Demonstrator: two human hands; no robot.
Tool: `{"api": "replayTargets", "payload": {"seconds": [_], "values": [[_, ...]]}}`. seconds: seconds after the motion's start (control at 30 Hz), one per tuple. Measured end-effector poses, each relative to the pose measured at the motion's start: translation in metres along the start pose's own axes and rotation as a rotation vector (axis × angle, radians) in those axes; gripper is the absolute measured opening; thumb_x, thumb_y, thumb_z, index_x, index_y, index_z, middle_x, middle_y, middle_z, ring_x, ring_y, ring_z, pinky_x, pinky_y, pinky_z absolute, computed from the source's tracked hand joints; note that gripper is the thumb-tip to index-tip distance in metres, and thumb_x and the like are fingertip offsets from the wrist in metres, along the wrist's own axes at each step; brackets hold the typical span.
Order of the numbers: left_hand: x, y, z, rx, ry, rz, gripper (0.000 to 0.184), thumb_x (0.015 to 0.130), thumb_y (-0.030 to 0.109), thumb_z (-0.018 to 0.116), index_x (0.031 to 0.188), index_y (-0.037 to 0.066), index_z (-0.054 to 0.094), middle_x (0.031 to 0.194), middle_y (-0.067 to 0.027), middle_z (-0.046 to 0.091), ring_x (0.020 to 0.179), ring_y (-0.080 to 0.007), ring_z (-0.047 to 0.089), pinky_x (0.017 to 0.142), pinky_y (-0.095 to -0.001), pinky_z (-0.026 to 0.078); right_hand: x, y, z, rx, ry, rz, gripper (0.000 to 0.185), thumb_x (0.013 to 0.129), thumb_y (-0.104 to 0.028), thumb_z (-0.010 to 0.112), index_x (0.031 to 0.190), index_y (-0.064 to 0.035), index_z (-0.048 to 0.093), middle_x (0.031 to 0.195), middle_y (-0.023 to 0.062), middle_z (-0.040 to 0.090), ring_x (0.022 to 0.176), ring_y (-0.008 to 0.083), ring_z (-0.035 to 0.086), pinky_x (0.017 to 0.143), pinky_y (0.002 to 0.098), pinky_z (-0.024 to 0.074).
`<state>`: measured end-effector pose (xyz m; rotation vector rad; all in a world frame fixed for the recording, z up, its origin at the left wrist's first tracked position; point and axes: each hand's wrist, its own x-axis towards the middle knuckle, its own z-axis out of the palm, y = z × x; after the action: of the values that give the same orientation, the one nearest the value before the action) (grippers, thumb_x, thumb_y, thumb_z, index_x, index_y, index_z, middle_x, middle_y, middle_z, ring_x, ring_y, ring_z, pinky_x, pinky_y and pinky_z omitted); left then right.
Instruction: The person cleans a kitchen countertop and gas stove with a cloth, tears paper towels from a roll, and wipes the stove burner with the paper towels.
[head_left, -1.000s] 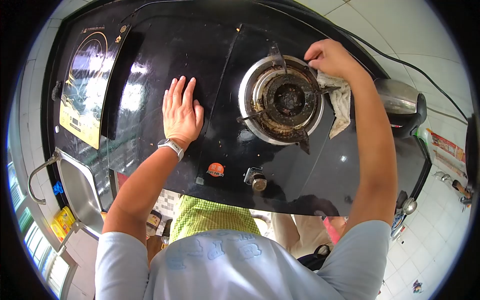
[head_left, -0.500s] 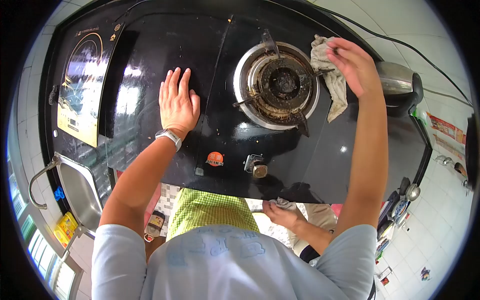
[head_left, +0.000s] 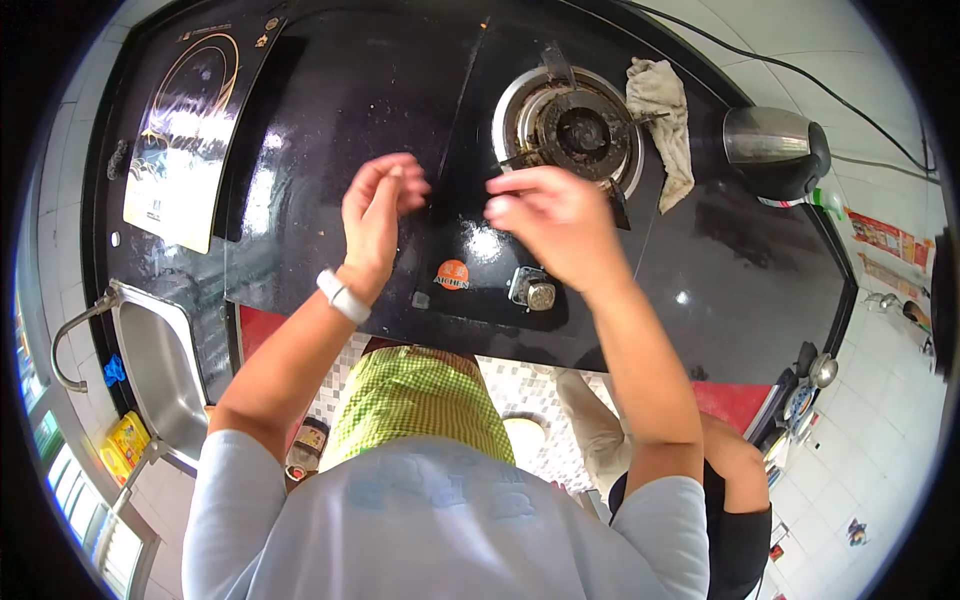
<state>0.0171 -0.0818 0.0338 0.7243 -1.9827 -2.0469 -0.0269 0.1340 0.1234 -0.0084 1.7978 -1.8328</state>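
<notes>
Apart, beyond right hand (head_left: 566,224): cloth (head_left: 667,125).

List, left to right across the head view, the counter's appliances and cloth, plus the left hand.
Flat electric cooktop → left hand → round gas burner → crumpled cloth → kettle.

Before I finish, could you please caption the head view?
Left hand and right hand above a black counter with burner.
</notes>
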Motion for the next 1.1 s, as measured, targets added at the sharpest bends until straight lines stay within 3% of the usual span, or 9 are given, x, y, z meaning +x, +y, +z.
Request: {"api": "replayTargets", "payload": {"seconds": [0.2,0.37,0.4,0.53,0.83,0.93,1.0,1.03,1.1], "values": [[-0.045,0.041,-0.023,-0.654,-0.438,-0.801,0.032,0.095,0.027,0.043,0.101,0.0,0.058,0.093,-0.0089,0.062,0.08,-0.0163,0.06,0.071,-0.0274,0.05,-0.008,-0.036,0.021,-0.513,-0.013,-0.05,0.023,0.082,-0.005,0.061,0.104,0.0012,0.062,0.087,0.006,0.066,0.074,0.012,0.064,0.065,0.0221,0.0505],[-0.068,0.027,-0.049,-0.553,-0.257,-0.713,0.02,0.093,0.015,0.043,0.099,0.002,0.057,0.09,-0.0053,0.06,0.082,-0.0147,0.058,0.074,-0.0252,0.048,0.062,-0.004,-0.175,-0.544,0.545,-0.364,0.034,0.081,0.0,0.056,0.115,-0.002,0.057,0.105,0.0095,0.063,0.086,0.015,0.061,0.076,0.0271,0.05],[-0.08,0.026,-0.067,-0.55,-0.169,-0.671,0.02,0.093,0.015,0.043,0.099,0.002,0.057,0.09,-0.0053,0.06,0.082,-0.0147,0.058,0.074,-0.0252,0.048,0.09,0.007,-0.217,-0.991,0.544,-0.406,0.046,0.078,0.004,0.052,0.123,-0.0044,0.053,0.116,0.0124,0.058,0.093,0.0183,0.062,0.078,0.0282,0.0493],[-0.133,-0.001,-0.133,-0.792,0.029,-0.487,0.017,0.086,-0.002,0.045,0.099,-0.001,0.057,0.096,-0.0103,0.059,0.088,-0.021,0.06,0.082,-0.0297,0.049,0.162,0.062,-0.281,-1.086,0.089,-0.506,0.065,0.073,-0.004,0.062,0.134,-0.0031,0.039,0.131,0.0189,0.047,0.124,0.0324,0.042,0.103,0.0366,0.0317],[-0.241,-0.081,-0.224,-0.661,0.52,-0.533,0.018,0.093,0.008,0.048,0.108,-0.001,0.049,0.102,-0.0134,0.059,0.088,-0.0217,0.063,0.077,-0.0279,0.055,0.13,0.113,-0.281,-1.47,0.842,-0.168,0.066,0.078,-0.044,0.058,0.117,0.0092,0.048,0.114,0.0336,0.053,0.104,0.0429,0.054,0.087,0.0452,0.0444],[-0.28,-0.121,-0.255,-0.707,0.662,-0.617,0.018,0.094,0.013,0.047,0.106,-0.001,0.049,0.101,-0.0134,0.06,0.083,-0.0215,0.064,0.071,-0.0267,0.056,0.079,0.113,-0.227,-1.564,0.834,-0.211,0.064,0.078,-0.05,0.06,0.111,0.0049,0.058,0.114,0.0264,0.057,0.103,0.0399,0.056,0.086,0.0414,0.0462],[-0.31,-0.13,-0.271,-0.762,0.741,-0.625,0.019,0.095,0.017,0.046,0.103,0.0,0.05,0.095,-0.012,0.062,0.08,-0.0205,0.064,0.068,-0.0256,0.056,0.097,0.101,-0.233,-1.437,0.402,-1.072,0.054,0.081,-0.047,0.059,0.104,0.0019,0.062,0.105,0.0207,0.062,0.095,0.0351,0.06,0.082,0.0404,0.0484],[-0.332,-0.147,-0.289,-0.793,0.742,-0.672,0.019,0.095,0.019,0.046,0.102,0.001,0.051,0.093,-0.0109,0.062,0.08,-0.0197,0.064,0.068,-0.0251,0.056,0.095,0.096,-0.23,-1.368,0.259,-1.068,0.051,0.081,-0.046,0.059,0.102,0.0012,0.062,0.102,0.0195,0.062,0.092,0.0336,0.06,0.08,0.0397,0.0488],[-0.363,-0.167,-0.305,-0.773,0.834,-0.763,0.023,0.095,0.025,0.047,0.098,0.003,0.053,0.084,-0.0071,0.063,0.075,-0.0163,0.064,0.064,-0.0229,0.054,0.091,0.103,-0.261,-0.986,0.199,-0.34,0.046,0.083,-0.044,0.059,0.097,-0.0002,0.062,0.096,0.017,0.063,0.087,0.0307,0.06,0.076,0.0383,0.0496]]}}
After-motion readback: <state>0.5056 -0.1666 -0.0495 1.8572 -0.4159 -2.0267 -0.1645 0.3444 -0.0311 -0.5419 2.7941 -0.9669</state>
